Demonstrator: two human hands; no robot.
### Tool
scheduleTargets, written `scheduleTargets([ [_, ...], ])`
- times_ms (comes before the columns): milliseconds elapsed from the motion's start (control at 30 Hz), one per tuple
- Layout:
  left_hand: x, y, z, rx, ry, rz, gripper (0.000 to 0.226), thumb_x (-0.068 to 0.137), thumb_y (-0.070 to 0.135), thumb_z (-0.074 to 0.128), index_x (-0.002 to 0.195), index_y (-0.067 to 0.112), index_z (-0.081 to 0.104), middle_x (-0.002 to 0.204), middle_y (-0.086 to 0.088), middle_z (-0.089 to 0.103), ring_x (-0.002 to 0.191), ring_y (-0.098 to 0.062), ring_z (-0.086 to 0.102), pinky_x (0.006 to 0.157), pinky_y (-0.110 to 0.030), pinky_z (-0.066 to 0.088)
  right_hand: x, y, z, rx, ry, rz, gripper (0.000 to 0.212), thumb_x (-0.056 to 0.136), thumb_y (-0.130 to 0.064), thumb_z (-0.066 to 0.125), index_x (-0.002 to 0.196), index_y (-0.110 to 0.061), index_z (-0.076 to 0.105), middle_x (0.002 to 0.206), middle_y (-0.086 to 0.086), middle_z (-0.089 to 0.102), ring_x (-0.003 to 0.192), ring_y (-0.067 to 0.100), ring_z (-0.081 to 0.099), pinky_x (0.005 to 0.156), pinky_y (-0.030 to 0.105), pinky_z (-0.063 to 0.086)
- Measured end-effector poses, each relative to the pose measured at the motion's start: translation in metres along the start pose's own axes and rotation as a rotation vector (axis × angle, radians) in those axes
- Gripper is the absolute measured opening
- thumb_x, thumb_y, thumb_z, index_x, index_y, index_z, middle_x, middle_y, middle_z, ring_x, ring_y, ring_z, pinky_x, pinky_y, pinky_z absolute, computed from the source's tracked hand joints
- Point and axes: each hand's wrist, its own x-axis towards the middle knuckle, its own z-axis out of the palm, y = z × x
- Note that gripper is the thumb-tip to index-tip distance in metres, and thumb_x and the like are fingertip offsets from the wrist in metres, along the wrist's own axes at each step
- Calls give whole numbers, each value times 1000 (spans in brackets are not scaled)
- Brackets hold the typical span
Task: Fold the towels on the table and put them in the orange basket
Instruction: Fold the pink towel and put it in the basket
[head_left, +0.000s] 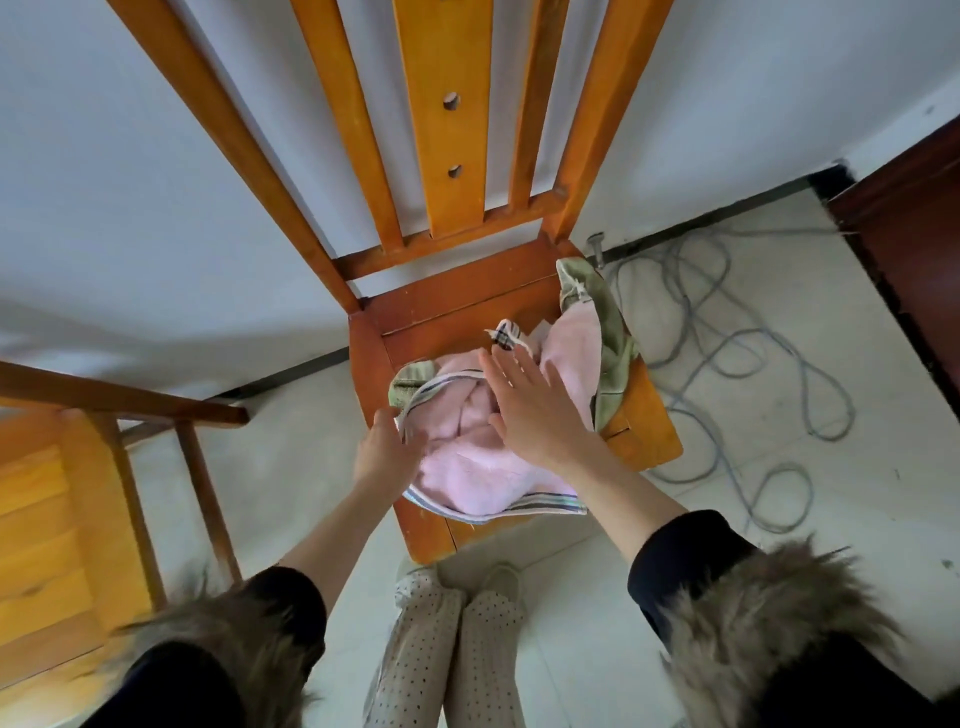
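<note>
A pink towel (467, 470) with striped borders lies crumpled on the seat of a wooden chair (447, 306). A green towel (610, 332) lies partly under it, showing at the seat's right side and at the left of the pile. My left hand (387, 449) grips the pink towel's left striped edge. My right hand (535, 402) rests flat, fingers spread, on top of the pink towel. No orange basket is in view.
A second wooden chair (62, 499) stands at the left. Grey cable (727, 358) lies in loops on the tiled floor to the right. A dark wooden door frame (904, 249) is at the far right. My legs and slippers (457, 623) are below the seat.
</note>
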Motion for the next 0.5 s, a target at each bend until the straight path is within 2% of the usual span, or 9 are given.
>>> scheduleTargets([
  [67, 4, 0, 3, 12, 69, 28, 32, 94, 31, 48, 118, 11, 52, 107, -12, 64, 84, -25, 55, 68, -30, 42, 13, 5, 4, -65, -1, -16, 63, 95, -19, 44, 147, -15, 9, 149, 7, 29, 139, 25, 23, 112, 50, 15],
  [100, 4, 1, 3, 12, 89, 49, 28, 94, 30, 48, 113, 12, 56, 101, -10, 64, 81, -25, 55, 66, -29, 42, 18, 7, 5, -82, 26, -19, 55, 94, -18, 45, 143, -15, 21, 141, 6, 40, 132, 24, 34, 110, 47, 19],
  [167, 2, 2, 4, 17, 108, 77, 20, 93, 25, 47, 98, 12, 61, 86, -7, 63, 77, -27, 56, 63, -28, 41, 23, 9, 2, -65, 112, -19, 31, 92, -12, 44, 123, -15, 47, 122, 2, 56, 114, 23, 51, 101, 37, 28],
  [233, -2, 4, 1, -13, 91, 76, 24, 94, 22, 47, 74, 14, 58, 68, -2, 58, 69, -26, 56, 52, -25, 36, 20, 9, -3, 24, 181, -14, 25, 91, -7, 43, 109, -13, 59, 113, 1, 62, 101, 24, 57, 92, 32, 33],
  [300, -6, 9, -5, -57, 49, 84, 34, 94, 21, 49, 61, 16, 51, 56, -1, 50, 59, -22, 50, 47, -23, 31, 13, 10, -12, 114, 215, -6, 26, 91, -7, 44, 109, -12, 62, 108, 2, 66, 94, 25, 59, 85, 32, 40],
  [333, -9, 14, -9, -88, 21, 90, 34, 94, 20, 49, 61, 13, 52, 55, -2, 50, 57, -21, 47, 47, -23, 31, 8, 11, -19, 150, 231, -5, 26, 91, -8, 45, 109, -12, 63, 102, 3, 67, 91, 25, 59, 79, 31, 43],
  [400, -20, 24, -21, -146, -21, 111, 29, 94, 19, 50, 72, 4, 59, 62, -10, 55, 57, -22, 48, 51, -24, 34, -3, 13, -36, 257, 269, 8, 21, 92, -11, 47, 103, -10, 66, 91, 7, 67, 86, 25, 59, 66, 27, 38],
  [500, -49, 41, -42, -180, -84, 176, 25, 95, 20, 50, 84, 2, 63, 73, -15, 61, 63, -27, 53, 57, -30, 40, -32, 15, -66, 456, 301, 40, 15, 91, -16, 53, 88, -9, 66, 77, 0, 61, 79, 22, 57, 62, 28, 37],
])
